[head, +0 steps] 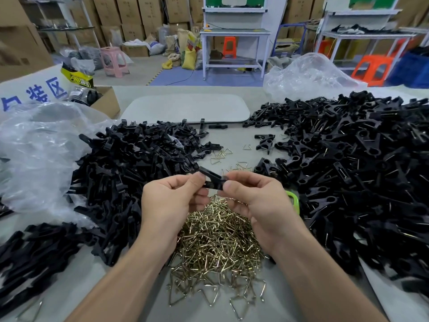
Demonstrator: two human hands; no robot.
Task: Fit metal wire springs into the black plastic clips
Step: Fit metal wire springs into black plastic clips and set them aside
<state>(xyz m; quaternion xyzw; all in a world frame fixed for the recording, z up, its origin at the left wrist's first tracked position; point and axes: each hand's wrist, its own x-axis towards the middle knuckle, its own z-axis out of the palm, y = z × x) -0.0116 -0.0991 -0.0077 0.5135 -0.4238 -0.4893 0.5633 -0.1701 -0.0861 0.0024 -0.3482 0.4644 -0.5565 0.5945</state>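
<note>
At the centre of the frame the left hand [167,201] and right hand [253,201] pinch one black clip [212,178] between curled fingers, above a heap of wire springs [218,242]. A left clip pile [130,173] and a right clip pile [348,170] flank them on the pale surface [232,138]. A crumpled plastic bag [39,149] lies at left. Cardboard boxes [134,10] and a pink stool [114,60] stand behind.

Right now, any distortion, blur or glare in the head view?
Head view: wide-angle bending toward the edges; flat, even light, soft shadows; glare on the plastic bag, glints on the spring pile; the black clip pinched between left hand and right hand looks slightly soft.
</note>
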